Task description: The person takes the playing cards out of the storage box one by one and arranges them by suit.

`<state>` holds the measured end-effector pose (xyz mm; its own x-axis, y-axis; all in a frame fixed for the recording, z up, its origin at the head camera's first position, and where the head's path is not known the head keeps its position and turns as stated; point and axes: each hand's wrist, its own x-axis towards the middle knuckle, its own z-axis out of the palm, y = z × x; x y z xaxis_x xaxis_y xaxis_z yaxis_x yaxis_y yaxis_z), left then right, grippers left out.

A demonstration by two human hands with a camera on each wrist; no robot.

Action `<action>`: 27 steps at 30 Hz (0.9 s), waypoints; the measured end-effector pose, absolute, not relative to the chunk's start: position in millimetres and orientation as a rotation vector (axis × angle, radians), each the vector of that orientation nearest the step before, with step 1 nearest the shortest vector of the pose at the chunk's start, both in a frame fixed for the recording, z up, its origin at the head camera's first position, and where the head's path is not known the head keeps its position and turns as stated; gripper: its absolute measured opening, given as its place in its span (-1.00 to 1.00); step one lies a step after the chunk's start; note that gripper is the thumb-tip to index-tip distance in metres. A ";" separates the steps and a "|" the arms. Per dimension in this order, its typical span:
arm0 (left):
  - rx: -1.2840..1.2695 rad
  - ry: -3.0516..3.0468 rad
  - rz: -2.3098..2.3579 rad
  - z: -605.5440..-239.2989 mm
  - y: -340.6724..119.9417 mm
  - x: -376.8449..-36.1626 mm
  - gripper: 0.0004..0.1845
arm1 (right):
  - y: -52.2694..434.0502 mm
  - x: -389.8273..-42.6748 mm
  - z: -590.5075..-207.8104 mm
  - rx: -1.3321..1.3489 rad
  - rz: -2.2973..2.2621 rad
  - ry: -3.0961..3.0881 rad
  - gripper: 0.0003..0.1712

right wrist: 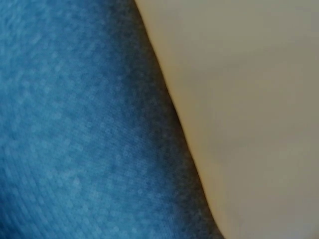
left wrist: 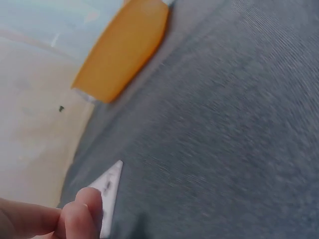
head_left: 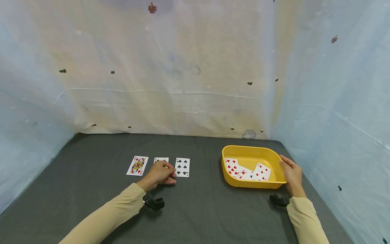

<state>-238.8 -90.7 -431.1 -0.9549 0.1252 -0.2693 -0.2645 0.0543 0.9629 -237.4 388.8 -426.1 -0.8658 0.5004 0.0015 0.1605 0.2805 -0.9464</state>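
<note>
My left hand (head_left: 160,173) is bent over the cloth, its fingertips at the left edge of a six of clubs (head_left: 183,166). In the left wrist view, the bunched fingertips (left wrist: 89,201) overlap a white card (left wrist: 112,185); whether they pinch it is hidden. Partly covered by this hand is another card (head_left: 161,159). Farther left lies a red-suited face card (head_left: 137,166). My right hand (head_left: 293,174) grips the right rim of a yellow tray (head_left: 253,184), thumb over the edge. Inside, a hearts card (head_left: 231,166) and a diamonds card (head_left: 262,171) overlap other cards.
Dark grey cloth (head_left: 195,210) covers the table. Pale patterned sheets (head_left: 182,67) hang at the back and both sides. Below each hand is a black wrist strap (head_left: 153,202). The right wrist view shows mostly blurred cloth and a beige surface.
</note>
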 end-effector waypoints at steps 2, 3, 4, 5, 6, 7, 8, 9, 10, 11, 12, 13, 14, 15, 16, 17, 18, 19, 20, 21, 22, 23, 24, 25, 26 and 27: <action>-0.129 2.052 1.991 -427.3 -90.2 -239.4 -0.88 | 388.7 -238.0 -426.5 -0.607 1.601 -2.263 -0.49; -0.122 2.047 1.997 -425.0 -89.6 -239.6 -0.88 | 388.5 -238.1 -426.4 -0.609 1.595 -2.267 -0.49; -0.115 2.041 1.999 -422.6 -88.9 -239.8 -0.88 | 388.4 -238.3 -426.4 -0.612 1.594 -2.268 -0.49; -0.107 2.045 1.995 -420.3 -88.1 -239.8 -0.88 | 388.3 -238.4 -426.4 -0.616 1.595 -2.270 -0.49; -0.097 2.047 1.989 -418.0 -87.0 -240.0 -0.88 | 388.2 -238.5 -426.3 -0.617 1.595 -2.271 -0.49; -0.088 2.055 1.978 -415.6 -85.5 -240.2 -0.88 | 387.9 -238.4 -426.1 -0.619 1.594 -2.272 -0.49; -0.079 2.059 1.975 -413.6 -84.0 -240.5 -0.89 | 387.6 -238.4 -426.0 -0.621 1.596 -2.273 -0.49; -0.074 2.061 1.974 -411.7 -82.3 -241.0 -0.89 | 387.5 -238.4 -426.0 -0.622 1.595 -2.274 -0.49; -0.068 2.065 1.968 -409.8 -80.5 -241.4 -0.89 | 387.4 -238.5 -426.3 -0.624 1.592 -2.276 -0.49; -0.060 2.072 1.965 -407.9 -78.7 -241.8 -0.90 | 387.2 -238.6 -426.5 -0.626 1.589 -2.276 -0.50; -0.056 2.077 1.963 -406.3 -76.6 -242.2 -0.90 | 387.2 -238.8 -426.9 -0.629 1.587 -2.275 -0.50; -0.047 2.083 1.963 -404.3 -75.0 -242.2 -0.90 | 387.0 -239.1 -427.4 -0.633 1.582 -2.276 -0.50; -0.039 2.089 1.961 -402.5 -73.4 -242.2 -0.89 | 386.8 -239.5 -427.9 -0.636 1.576 -2.277 -0.50; -0.031 2.094 1.958 -400.6 -71.8 -242.2 -0.89 | 386.7 -239.9 -428.4 -0.637 1.571 -2.276 -0.51; -0.024 2.095 1.956 -398.7 -70.2 -242.1 -0.88 | 386.5 -240.1 -428.7 -0.638 1.566 -2.276 -0.51; -0.013 2.094 1.959 -396.6 -68.7 -241.8 -0.87 | 386.4 -240.2 -428.9 -0.638 1.565 -2.276 -0.51; -0.002 2.089 1.962 -394.7 -67.2 -241.7 -0.86 | 386.3 -240.3 -429.0 -0.637 1.564 -2.278 -0.51; 0.012 2.084 1.966 -392.8 -65.6 -241.6 -0.85 | 386.2 -240.3 -429.1 -0.638 1.560 -2.279 -0.51; 0.026 2.082 1.965 -391.3 -64.0 -241.9 -0.84 | 386.1 -240.1 -428.9 -0.636 1.561 -2.279 -0.51; 0.038 2.075 1.966 -389.9 -62.4 -242.1 -0.83 | 386.1 -239.9 -428.7 -0.634 1.564 -2.280 -0.51; 0.055 2.075 1.963 -388.5 -60.6 -242.3 -0.83 | 386.0 -239.6 -428.3 -0.634 1.567 -2.279 -0.51; 0.073 2.074 1.959 -386.8 -58.6 -242.3 -0.83 | 386.0 -239.4 -428.0 -0.633 1.571 -2.278 -0.50; 0.089 2.073 1.954 -385.2 -56.1 -242.6 -0.83 | 386.0 -239.1 -427.6 -0.634 1.572 -2.277 -0.50; 0.106 2.075 1.950 -383.6 -53.4 -243.0 -0.83 | 386.1 -238.9 -427.3 -0.635 1.573 -2.274 -0.50; 0.120 2.075 1.947 -381.7 -50.4 -243.4 -0.83 | 386.2 -238.8 -427.0 -0.636 1.576 -2.270 -0.50; 0.132 2.075 1.945 -379.7 -47.1 -243.7 -0.83 | 386.2 -238.7 -426.7 -0.637 1.577 -2.267 -0.50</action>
